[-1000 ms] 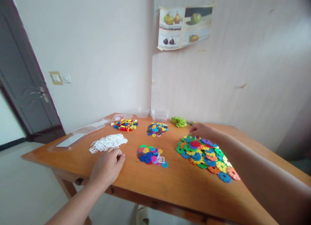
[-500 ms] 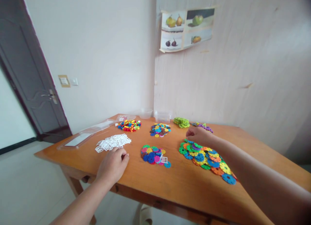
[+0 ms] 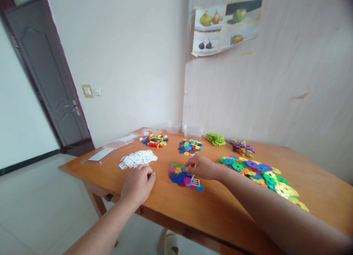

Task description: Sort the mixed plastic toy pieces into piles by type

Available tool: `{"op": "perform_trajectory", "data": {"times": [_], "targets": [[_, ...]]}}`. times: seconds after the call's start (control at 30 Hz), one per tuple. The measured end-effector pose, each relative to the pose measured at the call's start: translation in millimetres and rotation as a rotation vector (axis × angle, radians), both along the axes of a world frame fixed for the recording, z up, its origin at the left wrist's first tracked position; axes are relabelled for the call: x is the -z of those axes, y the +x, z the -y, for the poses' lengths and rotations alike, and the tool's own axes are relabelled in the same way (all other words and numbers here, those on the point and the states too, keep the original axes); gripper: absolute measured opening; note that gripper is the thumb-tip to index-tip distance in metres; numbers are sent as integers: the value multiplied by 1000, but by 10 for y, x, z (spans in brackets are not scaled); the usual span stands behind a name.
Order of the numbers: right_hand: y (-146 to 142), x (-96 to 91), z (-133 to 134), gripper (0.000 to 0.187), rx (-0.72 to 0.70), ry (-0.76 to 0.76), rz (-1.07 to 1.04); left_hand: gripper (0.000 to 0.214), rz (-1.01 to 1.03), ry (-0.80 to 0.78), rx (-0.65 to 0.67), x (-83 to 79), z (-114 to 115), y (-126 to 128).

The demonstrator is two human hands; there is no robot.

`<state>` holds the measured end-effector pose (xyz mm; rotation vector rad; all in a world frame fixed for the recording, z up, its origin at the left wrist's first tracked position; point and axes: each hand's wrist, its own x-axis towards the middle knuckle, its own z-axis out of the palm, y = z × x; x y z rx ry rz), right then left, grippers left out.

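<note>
While right hand touches disc pile, long axis runs left-right.

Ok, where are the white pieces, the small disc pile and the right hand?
white pieces (image 3: 138,158): head view, pile's middle.
small disc pile (image 3: 180,178): head view, blue disc.
right hand (image 3: 200,167): head view, back of hand.
</note>
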<state>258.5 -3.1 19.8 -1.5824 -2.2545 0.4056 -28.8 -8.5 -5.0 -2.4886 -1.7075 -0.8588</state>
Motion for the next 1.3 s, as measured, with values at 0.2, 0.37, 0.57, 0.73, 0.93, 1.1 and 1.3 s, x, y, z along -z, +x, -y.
{"op": "perform_trajectory", "data": {"times": [0.2, 0.37, 0.57, 0.73, 0.93, 1.1, 1.3], "targets": [[-97, -1, -54, 19, 15, -23, 93, 17, 14, 5, 1, 3, 12, -3], [-84, -1, -103, 20, 25, -9, 88, 17, 11, 9, -3, -9, 25, 3], [-76, 10, -178, 21, 71, 48, 102, 17, 7, 1, -3, -15, 35, 9], [-89, 62, -229, 17, 75, 53, -17, 17, 14, 5, -3, -10, 35, 7], [-92, 65, -237, 17, 102, -47, -259, 17, 11, 13, 5, -6, 34, 7], [-61, 106, -259, 19, 162, -113, -402, 16, 33, 16, 13, -19, 45, 5], [48, 180, -388, 23, 292, -162, -566, 18, 39, 0, 3, -14, 48, 7]]}}
